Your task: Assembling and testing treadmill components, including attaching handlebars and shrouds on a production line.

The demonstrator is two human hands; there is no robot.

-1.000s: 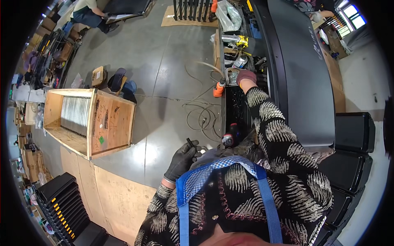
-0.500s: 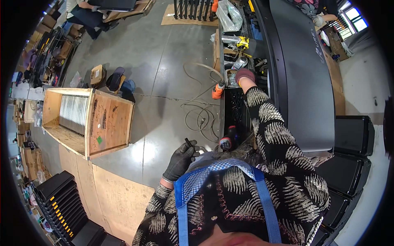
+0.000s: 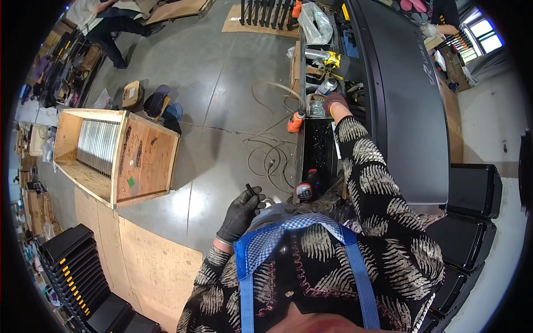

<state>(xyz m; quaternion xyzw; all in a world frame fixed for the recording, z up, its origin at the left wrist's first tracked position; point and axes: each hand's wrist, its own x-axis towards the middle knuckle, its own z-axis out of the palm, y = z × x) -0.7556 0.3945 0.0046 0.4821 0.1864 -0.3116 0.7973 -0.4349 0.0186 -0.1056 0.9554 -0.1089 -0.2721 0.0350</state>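
My left hand (image 3: 240,215), in a dark grey glove, is closed on a short black rod-like piece (image 3: 250,189) that sticks up past the fingers. It is held in front of my blue checked apron, above the floor. My right hand (image 3: 335,103), in a maroon glove, reaches into the workbench tray beside a small box of little metal parts (image 3: 317,106). Its fingers are bent down and mostly hidden. A spray can (image 3: 326,86) lies just beyond it. Nearer to me, a bin holds many small black parts (image 3: 318,141), with a red and black power tool (image 3: 306,190) at its near end.
A long dark treadmill-like deck (image 3: 411,111) runs along my right. An orange-handled tool (image 3: 295,122) hangs at the bench edge, its hose (image 3: 266,145) coiled on the floor. A wooden crate (image 3: 145,158) stands left. Black stacked parts (image 3: 72,272) are at lower left. Other people work farther off.
My right hand has shifted slightly right, off the box of metal parts. My left hand has turned a little with the black piece still in it. A person at the upper left has stepped nearer.
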